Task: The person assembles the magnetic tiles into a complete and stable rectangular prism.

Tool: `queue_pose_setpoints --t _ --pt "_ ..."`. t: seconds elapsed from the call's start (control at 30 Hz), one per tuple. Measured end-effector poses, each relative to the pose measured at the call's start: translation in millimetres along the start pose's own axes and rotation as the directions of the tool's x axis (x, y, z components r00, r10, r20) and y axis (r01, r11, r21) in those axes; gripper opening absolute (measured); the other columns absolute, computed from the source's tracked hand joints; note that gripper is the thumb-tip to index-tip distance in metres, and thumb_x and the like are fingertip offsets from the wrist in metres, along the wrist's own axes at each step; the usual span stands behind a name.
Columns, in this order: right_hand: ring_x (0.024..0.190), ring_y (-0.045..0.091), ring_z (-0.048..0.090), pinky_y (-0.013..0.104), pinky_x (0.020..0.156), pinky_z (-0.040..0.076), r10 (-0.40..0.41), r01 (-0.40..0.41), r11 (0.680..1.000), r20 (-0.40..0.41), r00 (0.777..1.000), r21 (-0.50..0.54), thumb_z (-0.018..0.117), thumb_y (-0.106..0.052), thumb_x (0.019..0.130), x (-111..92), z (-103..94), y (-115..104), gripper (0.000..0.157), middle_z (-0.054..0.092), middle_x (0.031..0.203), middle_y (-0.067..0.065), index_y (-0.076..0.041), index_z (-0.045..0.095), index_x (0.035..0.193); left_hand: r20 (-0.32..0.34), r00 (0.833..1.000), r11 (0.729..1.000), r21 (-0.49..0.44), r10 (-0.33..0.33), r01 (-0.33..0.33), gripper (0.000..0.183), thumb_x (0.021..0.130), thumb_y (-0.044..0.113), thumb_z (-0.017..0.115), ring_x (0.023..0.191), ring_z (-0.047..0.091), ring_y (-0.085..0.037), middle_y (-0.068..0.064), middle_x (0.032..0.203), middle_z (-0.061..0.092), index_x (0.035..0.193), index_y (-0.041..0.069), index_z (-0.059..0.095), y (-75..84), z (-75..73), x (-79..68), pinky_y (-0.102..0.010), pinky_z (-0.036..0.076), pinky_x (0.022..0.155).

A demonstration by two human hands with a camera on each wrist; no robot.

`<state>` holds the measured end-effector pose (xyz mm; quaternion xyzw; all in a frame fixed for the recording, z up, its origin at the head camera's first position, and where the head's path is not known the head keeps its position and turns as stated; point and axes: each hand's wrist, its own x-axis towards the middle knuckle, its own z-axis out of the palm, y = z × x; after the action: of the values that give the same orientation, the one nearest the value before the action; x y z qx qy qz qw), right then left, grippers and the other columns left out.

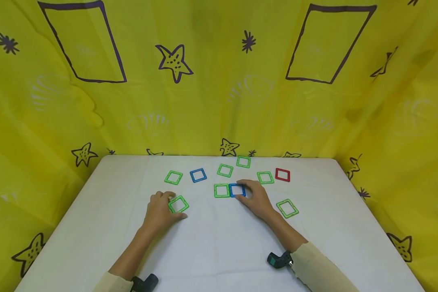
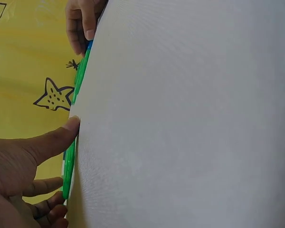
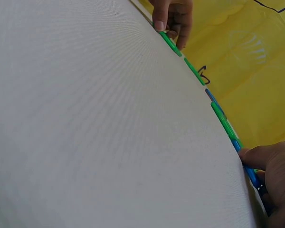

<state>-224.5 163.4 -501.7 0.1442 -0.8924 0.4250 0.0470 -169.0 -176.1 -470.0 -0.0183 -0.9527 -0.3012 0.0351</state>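
In the head view my right hand [image 1: 256,198] pinches a blue magnetic square tile [image 1: 231,196] between thumb and fingers at its near and far edges. The blue tile's left side meets a green square tile [image 1: 216,190], side by side on the table. My left hand [image 1: 159,213] spreads around another green square tile [image 1: 183,209]; its fingers are at the left corner, while the thumb points past the near edge with a small gap. The left wrist view shows that green tile [image 2: 69,164] edge-on beside the left hand [image 2: 19,166].
Several loose frame tiles lie around the hands on the white table [image 1: 219,251]: a second blue tile [image 1: 193,177] toward the back, a red tile [image 1: 288,175] at back right, and a green tile [image 1: 283,213] beside the right forearm. A yellow patterned curtain [image 1: 204,105] stands behind the table.
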Motion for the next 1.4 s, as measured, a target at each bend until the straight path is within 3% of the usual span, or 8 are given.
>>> queue_pose_setpoints --t 0.33,0.53,1.13,1.4 --pt "0.143 0.033 0.047 0.051 0.118 0.034 -0.019 0.019 1.0 -0.007 1.0 -0.008 0.08 -0.014 0.095 -0.5 -0.3 -1.9 0.048 0.061 0.145 0.012 -0.006 0.065 0.14 0.029 1.0 0.995 -0.095 -0.008 0.01 0.07 0.074 0.017 0.098 0.097 0.05 -0.03 -0.02 0.111 0.059 0.129 -0.01 0.065 -1.5 2.8 5.4 -0.039 0.046 0.08" --pt "0.143 0.034 0.047 0.052 0.118 0.035 -0.012 0.012 1.0 -0.007 1.0 -0.013 0.08 -0.014 0.095 -0.3 0.2 -1.5 0.048 0.061 0.145 0.012 -0.006 0.065 0.14 0.037 0.999 0.992 -0.126 0.028 -0.023 0.064 0.077 0.013 0.095 0.089 0.049 -0.026 -0.017 0.104 0.06 0.129 -0.012 0.067 -2.6 2.4 6.4 -0.036 0.043 0.076" --pt "0.143 0.032 0.047 0.05 0.119 0.034 -0.006 0.006 1.0 -0.002 1.0 -0.014 0.08 -0.016 0.096 0.1 0.7 -0.5 0.046 0.062 0.144 0.01 -0.008 0.066 0.139 -0.018 0.998 0.979 -0.194 0.054 -0.056 0.055 0.075 0.008 0.094 0.087 0.05 -0.025 -0.013 0.096 0.056 0.122 -0.01 0.072 -4.3 1.0 10.3 -0.033 0.044 0.072" --pt "0.142 0.033 0.048 0.052 0.118 0.034 -0.013 0.013 1.0 -0.009 1.0 -0.012 0.08 -0.015 0.095 -1.1 0.1 -2.3 0.047 0.062 0.144 0.011 -0.007 0.066 0.139 -0.035 0.996 0.969 -0.231 0.077 -0.083 0.054 0.076 0.009 0.095 0.088 0.056 -0.025 -0.013 0.099 0.061 0.121 -0.009 0.071 0.0 2.2 13.2 -0.034 0.05 0.076"
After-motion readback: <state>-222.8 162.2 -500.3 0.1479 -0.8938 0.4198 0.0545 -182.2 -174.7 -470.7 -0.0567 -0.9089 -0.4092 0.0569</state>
